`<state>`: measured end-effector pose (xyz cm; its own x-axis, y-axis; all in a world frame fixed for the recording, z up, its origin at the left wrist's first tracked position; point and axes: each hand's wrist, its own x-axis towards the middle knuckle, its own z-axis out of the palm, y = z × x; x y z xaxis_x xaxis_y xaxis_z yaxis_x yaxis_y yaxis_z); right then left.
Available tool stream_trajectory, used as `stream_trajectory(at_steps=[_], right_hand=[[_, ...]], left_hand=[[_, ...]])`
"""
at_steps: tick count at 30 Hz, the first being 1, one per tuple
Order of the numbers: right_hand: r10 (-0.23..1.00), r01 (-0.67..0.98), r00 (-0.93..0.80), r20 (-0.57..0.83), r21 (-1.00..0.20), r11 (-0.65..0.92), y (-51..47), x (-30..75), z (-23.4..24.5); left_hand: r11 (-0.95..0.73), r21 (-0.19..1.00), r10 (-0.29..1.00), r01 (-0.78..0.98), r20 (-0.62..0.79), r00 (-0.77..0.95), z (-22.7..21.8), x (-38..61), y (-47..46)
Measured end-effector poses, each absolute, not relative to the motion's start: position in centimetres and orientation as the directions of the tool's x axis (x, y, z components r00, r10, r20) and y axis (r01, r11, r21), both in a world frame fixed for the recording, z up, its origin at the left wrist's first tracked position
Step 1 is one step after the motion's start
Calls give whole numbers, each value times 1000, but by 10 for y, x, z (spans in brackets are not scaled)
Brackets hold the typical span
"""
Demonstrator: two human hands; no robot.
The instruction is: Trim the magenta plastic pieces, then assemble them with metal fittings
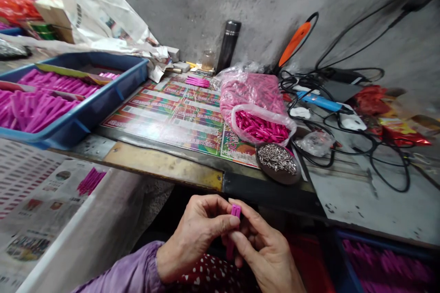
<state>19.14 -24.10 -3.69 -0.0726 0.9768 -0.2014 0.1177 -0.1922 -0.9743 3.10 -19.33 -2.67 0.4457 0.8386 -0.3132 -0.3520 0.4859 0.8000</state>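
Low in the view, my left hand (195, 233) and my right hand (261, 252) meet in front of my body. Between their fingertips they pinch a slim magenta plastic piece (233, 226), which looks like a clip or peg. Its lower end shows below my fingers, and part of it is hidden by them. A round dark dish of small silver metal parts (277, 160) sits on the bench beyond my hands. Next to it lies a clear plastic bag of magenta pieces (261, 126).
A blue tray (80, 100) of magenta pieces stands at the left on a printed mat (175, 119). Another blue tray (347, 256) sits low at the right. Newspaper (41, 206) lies left with magenta pieces. Black cables, a blue tool and a black flask crowd the back.
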Motion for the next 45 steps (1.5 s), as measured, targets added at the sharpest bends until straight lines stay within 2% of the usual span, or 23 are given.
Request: stream_trajectory(at_steps=[7,10,14,19,22,25,29,31,33,37,39,41,42,45], right_hand=[[988,236,-118,-98,-969,-68,-235,201,-29],[989,268,-143,-43,-964,-3,-226,209,-13],[952,313,-305,36,-940,135,-218,212,2],[946,255,-324,-8,-964,79,-216,214,-1],[977,205,-209,32,-976,76,-212,214,-7],[995,135,-84,58,-988,69,-209,210,-14],[998,108,8,66,-992,65,-208,203,-21],[998,145,2,69,-987,68,-206,203,-21],[992,245,-54,112,-962,122,-201,208,-15],[964,541,-95,247,-800,258,-175,231,7],[941,698,-105,323,-649,300,-153,245,18],[915,854,-143,377,-421,307,-128,258,26],[920,918,-162,356,-288,273,-114,264,28],[937,968,-151,316,-146,205,-76,275,30]], left_hand=[[493,806,821,-328,-305,483,-21,30,-187],[539,809,750,-236,-334,571,-20,25,-186],[568,817,650,-99,-372,663,-22,14,-185],[507,860,653,-60,-337,678,-20,15,-179],[329,942,772,-67,-228,593,-22,24,-178],[-23,1000,881,-16,28,472,-28,32,-178],[-464,877,839,127,389,380,-36,34,-175],[-583,792,788,182,496,365,-38,32,-172],[-635,742,755,215,537,376,-39,30,-170],[-669,695,728,263,541,422,-43,25,-165],[-680,675,719,285,538,440,-45,21,-163],[-684,664,716,303,532,451,-46,18,-160],[-682,661,719,312,529,451,-46,16,-159],[-676,653,727,340,516,453,-45,10,-154]])
